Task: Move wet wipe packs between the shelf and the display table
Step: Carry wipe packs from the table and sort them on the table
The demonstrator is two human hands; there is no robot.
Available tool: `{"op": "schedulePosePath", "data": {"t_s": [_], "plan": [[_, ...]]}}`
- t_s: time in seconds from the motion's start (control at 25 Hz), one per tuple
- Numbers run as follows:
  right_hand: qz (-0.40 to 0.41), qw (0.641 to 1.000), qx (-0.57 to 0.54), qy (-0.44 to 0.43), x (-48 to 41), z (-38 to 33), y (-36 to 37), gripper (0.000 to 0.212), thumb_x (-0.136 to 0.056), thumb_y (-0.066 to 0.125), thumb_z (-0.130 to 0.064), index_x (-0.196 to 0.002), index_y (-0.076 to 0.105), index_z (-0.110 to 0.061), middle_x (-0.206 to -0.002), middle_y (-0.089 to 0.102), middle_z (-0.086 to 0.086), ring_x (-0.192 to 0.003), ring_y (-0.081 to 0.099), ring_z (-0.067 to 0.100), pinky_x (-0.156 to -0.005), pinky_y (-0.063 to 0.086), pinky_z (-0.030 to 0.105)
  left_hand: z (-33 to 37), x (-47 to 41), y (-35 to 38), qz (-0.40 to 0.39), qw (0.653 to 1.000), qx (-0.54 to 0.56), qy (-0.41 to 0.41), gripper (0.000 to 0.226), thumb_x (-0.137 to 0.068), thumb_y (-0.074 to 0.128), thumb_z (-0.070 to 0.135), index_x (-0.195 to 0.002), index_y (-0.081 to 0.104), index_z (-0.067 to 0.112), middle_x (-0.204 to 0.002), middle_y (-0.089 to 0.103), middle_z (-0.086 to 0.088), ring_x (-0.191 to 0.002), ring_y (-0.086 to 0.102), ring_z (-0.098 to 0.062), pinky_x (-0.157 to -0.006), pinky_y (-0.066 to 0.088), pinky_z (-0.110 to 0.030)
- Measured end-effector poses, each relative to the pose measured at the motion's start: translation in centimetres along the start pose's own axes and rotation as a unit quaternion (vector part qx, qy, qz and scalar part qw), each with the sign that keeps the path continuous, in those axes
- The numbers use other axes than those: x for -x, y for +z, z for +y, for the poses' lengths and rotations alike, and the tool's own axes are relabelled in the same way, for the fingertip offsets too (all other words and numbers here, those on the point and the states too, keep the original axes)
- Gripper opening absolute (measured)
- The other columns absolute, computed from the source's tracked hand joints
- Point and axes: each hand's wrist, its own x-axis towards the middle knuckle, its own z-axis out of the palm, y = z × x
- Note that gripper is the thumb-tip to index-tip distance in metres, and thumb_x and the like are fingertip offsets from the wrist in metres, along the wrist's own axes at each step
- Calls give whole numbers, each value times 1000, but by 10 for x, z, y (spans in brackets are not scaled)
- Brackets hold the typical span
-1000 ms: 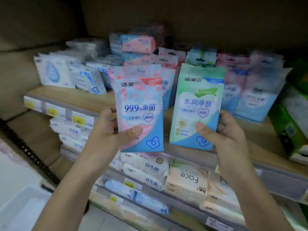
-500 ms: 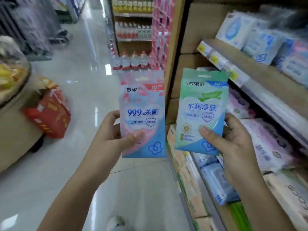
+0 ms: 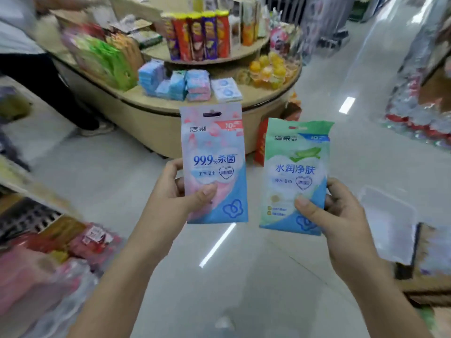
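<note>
Left hand (image 3: pixel 170 191) is gripping a flat pink-and-blue plastic wet wipe pack (image 3: pixel 214 164) by its lower left edge, thumb on the front, fingers (image 3: pixel 179 185) closed behind; pack is standing upright, front facing the camera. Right hand (image 3: pixel 341 215) is gripping a flat green-and-blue plastic wet wipe pack (image 3: pixel 296 176) at its lower right corner, thumb on front, fingers closed behind; pack is tilting slightly clockwise. The two packs are sitting side by side, not touching, over the glossy grey floor (image 3: pixel 244 276). At 12 o'clock, well beyond the hands, a beige oval counter (image 3: pixel 151 118) is carrying stacked blue and pink wipe packs (image 3: pixel 188 85), with snack tubes (image 3: pixel 197 35) on its upper tier. At 10 o'clock a second person's dark trouser leg (image 3: pixel 56 93) is showing beside the counter.
</note>
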Motion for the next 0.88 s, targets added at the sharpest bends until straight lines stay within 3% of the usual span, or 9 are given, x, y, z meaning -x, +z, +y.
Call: {"op": "schedulePosePath", "data": {"t_s": [0.16, 0.28, 0.36, 0.6, 0.72, 0.88], "plan": [[-65, 996, 15, 54, -62, 24, 75, 31, -80, 64, 1, -103, 61, -18, -86, 76, 1, -75, 72, 15, -62, 56, 21, 2, -66, -73, 73, 997, 10, -8, 56, -63, 70, 16, -115, 50, 16, -91, 75, 3, -79, 71, -9, -60, 54, -18], [-92, 992, 32, 85, -121, 40, 120, 31, -81, 64, 2, -102, 61, -19, -85, 76, 1, -74, 72, 16, -58, 54, 18, -5, -120, -115, 112, 993, 17, -35, 63, -61, 81, 11, -116, 51, 18, -98, 74, 0, -88, 71, -15, -67, 57, -22], [-108, 989, 37, 90, -172, 47, 152, 30, -81, 64, 1, -102, 61, -20, -86, 76, 2, -74, 72, 17, -57, 53, 18, -8, -162, -138, 134, 989, 17, -53, 55, -64, 79, 10, -112, 52, 19, -100, 74, -1, -90, 71, -17, -72, 59, -27], [-166, 982, 51, 74, -347, 35, 279, 29, -82, 66, 0, -103, 61, -19, -92, 75, -6, -82, 72, 12, -66, 57, 22, -10, -287, -196, 203, 970, 22, -133, 42, -80, 69, 4, -116, 49, 16, -99, 74, -2, -91, 71, -23, -85, 55, -44], [-182, 979, 39, 81, -418, 29, 340, 30, -82, 64, 1, -106, 60, -16, -90, 75, -7, -83, 72, 12, -68, 58, 23, -13, -339, -224, 213, 963, 44, -160, 40, -81, 68, 3, -113, 50, 18, -99, 74, -3, -89, 71, -23, -82, 55, -43], [-168, 979, 47, 105, -497, 45, 403, 31, -81, 65, -1, -108, 61, -16, -94, 76, -1, -86, 72, 18, -77, 59, 31, -18, -425, -278, 202, 961, 54, -180, 38, -82, 66, 0, -111, 50, 18, -95, 74, -3, -81, 72, -15, -66, 56, -26]]}}
